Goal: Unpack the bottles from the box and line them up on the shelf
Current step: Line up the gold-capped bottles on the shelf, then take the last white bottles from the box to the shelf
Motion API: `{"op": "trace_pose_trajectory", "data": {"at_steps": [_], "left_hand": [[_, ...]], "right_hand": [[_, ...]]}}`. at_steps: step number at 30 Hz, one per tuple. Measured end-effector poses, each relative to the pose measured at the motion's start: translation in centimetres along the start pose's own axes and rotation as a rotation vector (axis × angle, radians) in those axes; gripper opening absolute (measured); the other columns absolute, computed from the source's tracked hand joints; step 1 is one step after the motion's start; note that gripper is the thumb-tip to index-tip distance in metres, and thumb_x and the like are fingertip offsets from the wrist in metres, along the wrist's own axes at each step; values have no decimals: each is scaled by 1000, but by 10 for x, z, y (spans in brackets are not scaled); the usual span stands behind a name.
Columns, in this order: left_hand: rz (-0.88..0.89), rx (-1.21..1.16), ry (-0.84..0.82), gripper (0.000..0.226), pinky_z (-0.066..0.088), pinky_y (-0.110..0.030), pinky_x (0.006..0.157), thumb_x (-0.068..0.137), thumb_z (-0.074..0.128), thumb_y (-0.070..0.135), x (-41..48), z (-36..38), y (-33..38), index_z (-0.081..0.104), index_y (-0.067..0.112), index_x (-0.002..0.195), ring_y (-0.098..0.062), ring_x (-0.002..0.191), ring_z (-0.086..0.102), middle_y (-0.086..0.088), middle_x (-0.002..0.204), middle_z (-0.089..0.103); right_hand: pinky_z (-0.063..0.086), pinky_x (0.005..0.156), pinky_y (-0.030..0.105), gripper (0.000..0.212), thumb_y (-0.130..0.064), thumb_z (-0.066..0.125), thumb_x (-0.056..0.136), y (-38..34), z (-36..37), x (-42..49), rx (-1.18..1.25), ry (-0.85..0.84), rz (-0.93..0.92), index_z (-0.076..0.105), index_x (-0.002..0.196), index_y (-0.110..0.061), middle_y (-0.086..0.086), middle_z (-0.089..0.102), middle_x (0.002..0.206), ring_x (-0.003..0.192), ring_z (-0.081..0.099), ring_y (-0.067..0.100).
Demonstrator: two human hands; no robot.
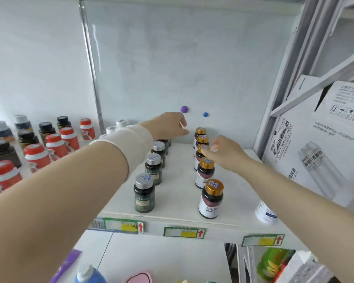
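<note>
Two rows of bottles stand on the white shelf (180, 193). The left row has dark green bottles with silver caps (144, 194); the right row has dark bottles with gold caps (211, 199). My left hand (170, 125) reaches over the far end of the silver-cap row, fingers loosely curled, and I see nothing in it. My right hand (226, 153) rests its fingertips on the gold cap of the third bottle from the back (202, 149). A white bottle (265, 213) stands at the shelf's front right.
Red-capped and black-capped bottles (55, 142) fill the shelf section to the left. A white beer carton (315, 144) stands at the right, behind the grey shelf upright (274, 99). Price labels (184, 232) line the shelf's front edge. Two magnets (184, 109) stick to the back wall.
</note>
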State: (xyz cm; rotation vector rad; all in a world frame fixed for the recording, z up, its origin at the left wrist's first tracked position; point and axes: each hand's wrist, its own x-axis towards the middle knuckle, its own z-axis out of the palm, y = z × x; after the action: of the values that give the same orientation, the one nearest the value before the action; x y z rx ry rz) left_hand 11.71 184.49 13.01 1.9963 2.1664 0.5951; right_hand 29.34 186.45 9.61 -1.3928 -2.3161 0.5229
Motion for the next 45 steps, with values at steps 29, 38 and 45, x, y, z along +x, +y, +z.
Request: {"op": "trace_pose_trajectory", "data": {"at_steps": [29,38,45], "left_hand": [[-705,1064,-209,43,42,-36,101,97,44,30,-597,-203,-498,40,12,135,-24,120,52,-6,131,54],[-901,913,-329,44,41,-37,99,97,46,33,-708,-195,-663,41,9,133,-26,119,52,-9,130,54],[-1054,704,-326,40,41,-37,98,96,44,33,-728,-192,-811,43,10,129,-26,120,52,-10,128,55]], "right_hand": [[35,99,40,41,-28,42,95,-613,416,-192,-400,-211,-1093,43,131,-9,12,44,134,124,41,31],[35,100,40,41,-24,43,94,-743,581,-220,-541,-318,-1300,40,132,-9,13,42,134,125,40,30],[34,102,39,41,-30,41,95,-832,714,-183,-575,-457,-1384,41,130,-8,14,43,136,125,41,30]]}}
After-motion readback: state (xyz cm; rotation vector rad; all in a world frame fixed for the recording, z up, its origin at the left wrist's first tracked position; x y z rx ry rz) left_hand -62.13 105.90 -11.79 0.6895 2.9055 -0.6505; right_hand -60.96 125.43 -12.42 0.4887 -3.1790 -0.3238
